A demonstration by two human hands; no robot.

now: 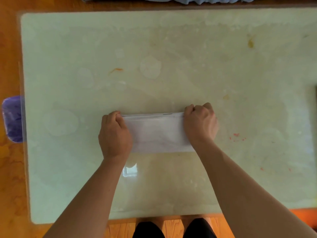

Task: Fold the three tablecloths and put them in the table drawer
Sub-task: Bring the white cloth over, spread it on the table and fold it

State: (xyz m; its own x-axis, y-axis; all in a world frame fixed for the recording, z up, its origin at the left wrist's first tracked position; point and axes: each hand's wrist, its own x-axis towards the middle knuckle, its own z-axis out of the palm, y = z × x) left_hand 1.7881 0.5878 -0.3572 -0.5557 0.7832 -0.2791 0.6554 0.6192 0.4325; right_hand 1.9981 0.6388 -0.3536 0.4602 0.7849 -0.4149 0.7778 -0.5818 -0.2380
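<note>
Nearest the camera, two dark-clad knees show below the near edge of the tabletop (68, 169), with wooden floor between them. From there both bare forearms reach forward over the pale, stained, glossy surface.

The left hand (115, 134) and the right hand (200, 124) sit at the two short ends of a white tablecloth (157, 133), which lies flat on the tabletop as a compact, layered rectangle between them. The fingers of both hands are curled closed onto the cloth's far corners, pinching the stacked layers; several edges show along the far side, just between the two sets of fingers.

Judging from the layers, this cloth has already been folded several times and is at or near its last fold; whether one more fold is intended cannot be told. It has not yet gone to the drawer, and no drawer is visible. The other two tablecloths are not identifiable here, so it is unclear how many are done.

Well to the left of the left fingers, a purple bin (13, 119) stands beside the tabletop's edge. Far beyond the fingers, past the far edge, a strip of blue fabric (197, 0) runs along the top of the view; what it is cannot be told.
</note>
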